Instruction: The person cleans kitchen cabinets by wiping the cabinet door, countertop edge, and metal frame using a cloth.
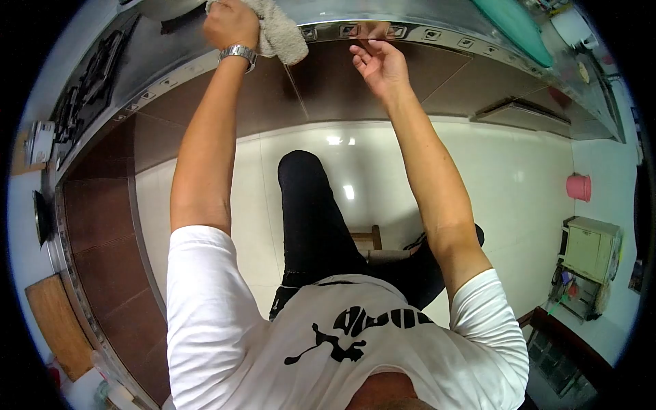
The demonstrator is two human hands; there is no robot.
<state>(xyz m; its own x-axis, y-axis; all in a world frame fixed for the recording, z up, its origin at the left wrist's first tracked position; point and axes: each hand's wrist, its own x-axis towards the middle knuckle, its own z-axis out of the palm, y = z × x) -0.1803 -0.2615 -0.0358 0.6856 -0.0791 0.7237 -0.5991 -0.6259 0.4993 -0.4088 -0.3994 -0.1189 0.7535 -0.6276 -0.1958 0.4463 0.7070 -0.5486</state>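
Observation:
My left hand (231, 27), with a metal wristwatch (237, 52) on its wrist, is closed on a beige cloth (281, 34) at the counter's front edge. Part of the cloth drapes over the patterned edge strip (432, 34). To the right, my right hand (384, 70) is held just in front of that strip, palm partly up. Its fingers are loosely bent and apart, with nothing in them. Whether its fingertips touch the edge I cannot tell.
Brown cabinet doors (335, 82) run below the counter. A black stove grate (85, 92) lies on the left, a green board (516, 27) on the right. A stool (369, 237) stands by my legs. A pink bucket (578, 186) and pale green cabinet (589, 249) are at far right.

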